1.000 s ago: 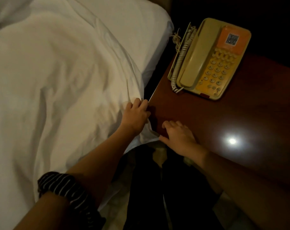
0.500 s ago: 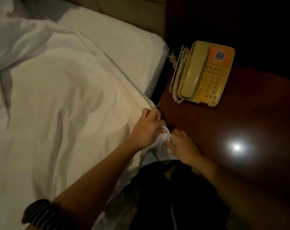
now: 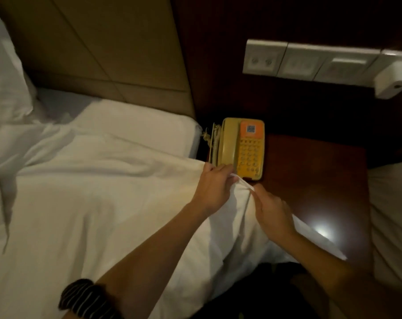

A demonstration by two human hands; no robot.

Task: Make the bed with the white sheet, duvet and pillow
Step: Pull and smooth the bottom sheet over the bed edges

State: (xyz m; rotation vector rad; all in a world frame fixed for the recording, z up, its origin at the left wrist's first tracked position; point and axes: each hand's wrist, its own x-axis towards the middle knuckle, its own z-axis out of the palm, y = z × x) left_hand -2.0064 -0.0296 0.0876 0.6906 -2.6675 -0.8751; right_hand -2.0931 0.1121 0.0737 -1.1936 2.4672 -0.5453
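Over at the bed's right edge, where it meets the nightstand (image 3: 310, 176), I can see both hands closed on 1 corner of the white duvet (image 3: 91, 203). The left hand (image 3: 215, 187) reaches in from the bed side with its fingers curled over the bunched cloth, gripping it just below the tip. The right hand (image 3: 272, 210) comes in from the nightstand side and pinches the same corner with bent fingers and thumb, so the 2 hands nearly touch, with a small point of fabric poking up between them. From that corner the duvet spreads left across most of the bed in soft wrinkles, and part of it drapes over the near edge of the nightstand under the right forearm. Past the duvet's upper edge I make out the white sheet (image 3: 135, 125), lying flat on the mattress up to the tan headboard (image 3: 103, 47). The pillow (image 3: 4, 77) leans against that headboard at the far left, partly out of my view. A yellow phone (image 3: 240, 148) with an orange keypad sits on the nightstand just beyond the left hand's fingertips. A striped cuff (image 3: 85, 298) wraps the left forearm. On the dark wall above I see a row of white sockets (image 3: 310, 63), and a 2nd bed (image 3: 391, 215) shows at the right.
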